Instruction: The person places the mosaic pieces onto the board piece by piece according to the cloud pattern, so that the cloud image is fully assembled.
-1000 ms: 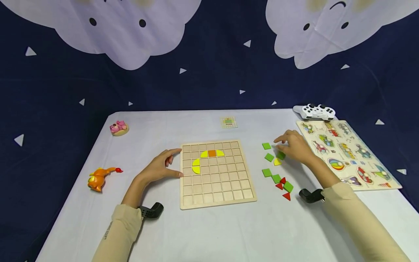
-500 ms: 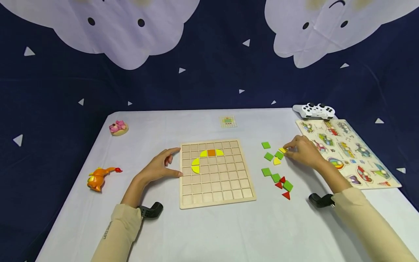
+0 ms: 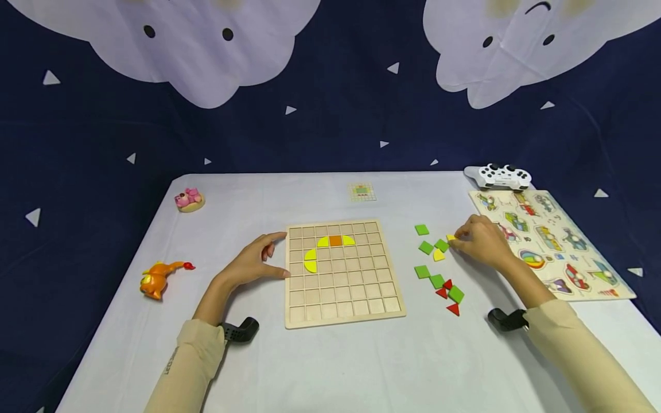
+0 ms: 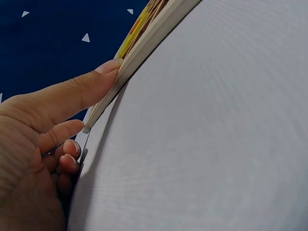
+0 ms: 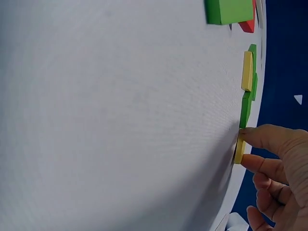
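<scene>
A wooden grid board (image 3: 341, 287) lies mid-table. In its upper left cells sit several yellow quarter-round pieces (image 3: 310, 266) and an orange square piece (image 3: 335, 241). My left hand (image 3: 251, 265) touches the board's left edge with thumb and index finger spread apart; its other fingers curl loosely. To the right of the board, my right hand (image 3: 481, 241) pinches a yellow piece (image 5: 239, 149) by its ends between thumb and index finger, low at the tabletop. Beside it lie a green square piece (image 3: 441, 245) and another yellow piece (image 3: 439, 255).
More green squares (image 3: 422, 272) and red triangles (image 3: 453, 310) lie scattered right of the board. A small pattern card (image 3: 362, 192) is behind it. At right are a picture puzzle board (image 3: 552, 246) and a white game controller (image 3: 498, 177). Orange (image 3: 157, 279) and pink (image 3: 189, 199) toy figures stand left.
My right hand has moved right and slightly nearer from above the green pieces, and its thumb and index finger have closed on the yellow piece. The left hand has stayed at the board.
</scene>
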{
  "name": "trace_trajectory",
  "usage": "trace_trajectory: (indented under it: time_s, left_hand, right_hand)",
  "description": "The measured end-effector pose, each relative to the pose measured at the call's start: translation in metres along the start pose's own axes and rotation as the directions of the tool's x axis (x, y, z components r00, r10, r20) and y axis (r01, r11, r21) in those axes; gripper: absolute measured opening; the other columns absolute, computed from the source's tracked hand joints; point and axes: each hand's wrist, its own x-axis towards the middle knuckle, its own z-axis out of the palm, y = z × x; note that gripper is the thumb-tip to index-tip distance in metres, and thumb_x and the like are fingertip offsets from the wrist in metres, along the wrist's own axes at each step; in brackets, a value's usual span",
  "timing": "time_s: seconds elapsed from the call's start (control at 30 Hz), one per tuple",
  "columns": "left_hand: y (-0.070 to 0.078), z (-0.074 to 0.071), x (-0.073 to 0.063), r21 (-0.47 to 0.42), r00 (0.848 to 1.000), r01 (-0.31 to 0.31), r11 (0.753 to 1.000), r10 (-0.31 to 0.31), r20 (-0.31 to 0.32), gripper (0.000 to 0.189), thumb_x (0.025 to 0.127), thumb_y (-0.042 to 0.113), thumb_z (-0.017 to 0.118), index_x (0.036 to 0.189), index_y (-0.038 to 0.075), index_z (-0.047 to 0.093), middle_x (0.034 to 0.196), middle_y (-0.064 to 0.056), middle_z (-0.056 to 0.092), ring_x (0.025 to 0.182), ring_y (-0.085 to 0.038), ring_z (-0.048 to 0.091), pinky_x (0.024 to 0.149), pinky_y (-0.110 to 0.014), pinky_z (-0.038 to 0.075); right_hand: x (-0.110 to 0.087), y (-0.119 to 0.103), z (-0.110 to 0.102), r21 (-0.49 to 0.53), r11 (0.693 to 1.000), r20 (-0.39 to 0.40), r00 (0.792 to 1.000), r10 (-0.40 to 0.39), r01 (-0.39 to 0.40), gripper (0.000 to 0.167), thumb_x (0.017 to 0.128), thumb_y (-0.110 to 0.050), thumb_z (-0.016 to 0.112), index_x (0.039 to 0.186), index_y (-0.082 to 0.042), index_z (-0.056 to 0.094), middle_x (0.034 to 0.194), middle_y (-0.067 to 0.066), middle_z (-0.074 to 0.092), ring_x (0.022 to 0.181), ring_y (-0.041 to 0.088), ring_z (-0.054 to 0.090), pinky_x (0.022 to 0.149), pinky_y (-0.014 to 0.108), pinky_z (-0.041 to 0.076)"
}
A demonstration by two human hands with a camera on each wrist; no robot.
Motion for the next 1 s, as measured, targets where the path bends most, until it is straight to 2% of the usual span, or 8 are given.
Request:
trace_trajectory:
  time_s: [0.2, 0.4, 0.53, 0.83, 1.0]
  left_hand:
    - [0.000, 0.000, 0.001, -0.007, 1.000, -0.006, 1.000, 0.006, 0.007, 0.094, 0.071, 0.024, 0.090, 0.149, 0.004, 0.042, 0.092, -0.006, 0.039, 0.086, -0.020, 0.038, 0.075, -0.036, 0.031]
    - [0.000, -0.001, 0.000, -0.008, 1.000, 0.000, 1.000, 0.000, 0.005, 0.094, 0.070, 0.024, 0.090, 0.148, 0.005, 0.042, 0.092, -0.007, 0.039, 0.086, -0.021, 0.038, 0.076, -0.037, 0.031]
    - [0.001, 0.000, 0.000, -0.011, 1.000, -0.001, 1.000, 0.001, 0.004, 0.093, 0.070, 0.023, 0.090, 0.148, 0.005, 0.043, 0.092, -0.007, 0.039, 0.086, -0.021, 0.038, 0.076, -0.037, 0.032]
    - [-0.001, 0.000, 0.000, -0.018, 1.000, -0.010, 1.000, 0.010, 0.001, 0.093, 0.070, 0.022, 0.090, 0.148, 0.004, 0.042, 0.091, -0.007, 0.039, 0.086, -0.021, 0.038, 0.076, -0.037, 0.032]
    - [-0.002, 0.001, 0.001, -0.011, 1.000, 0.005, 1.000, -0.005, 0.001, 0.093, 0.070, 0.023, 0.090, 0.148, 0.006, 0.043, 0.092, -0.006, 0.039, 0.086, -0.020, 0.038, 0.076, -0.036, 0.032]
  right_hand:
    - [-0.001, -0.004, -0.001, 0.014, 0.999, -0.054, 0.998, 0.042, -0.041, 0.027, 0.079, -0.021, 0.079, 0.090, 0.003, 0.076, 0.085, 0.013, 0.059, 0.082, 0.031, 0.054, 0.065, 0.043, 0.042]
    - [0.007, -0.020, 0.001, 0.076, 0.997, -0.101, 0.995, -0.008, 0.016, 0.025, 0.078, -0.019, 0.081, 0.089, 0.004, 0.076, 0.084, 0.013, 0.060, 0.082, 0.030, 0.054, 0.068, 0.040, 0.040]
    - [0.012, -0.035, 0.006, 0.092, 0.995, -0.080, 0.996, -0.031, 0.038, 0.024, 0.078, -0.017, 0.082, 0.089, 0.004, 0.076, 0.085, 0.012, 0.059, 0.081, 0.028, 0.051, 0.068, 0.037, 0.038]
    - [0.023, -0.071, 0.017, 0.131, 0.987, -0.041, 0.995, -0.093, 0.098, 0.024, 0.077, -0.018, 0.083, 0.088, 0.003, 0.077, 0.091, 0.013, 0.061, 0.088, 0.028, 0.052, 0.072, 0.040, 0.042]
    - [0.027, -0.092, 0.024, 0.142, 0.980, -0.021, 0.991, -0.135, 0.136, 0.023, 0.078, -0.019, 0.082, 0.088, 0.001, 0.078, 0.090, 0.012, 0.061, 0.086, 0.027, 0.051, 0.073, 0.040, 0.042]
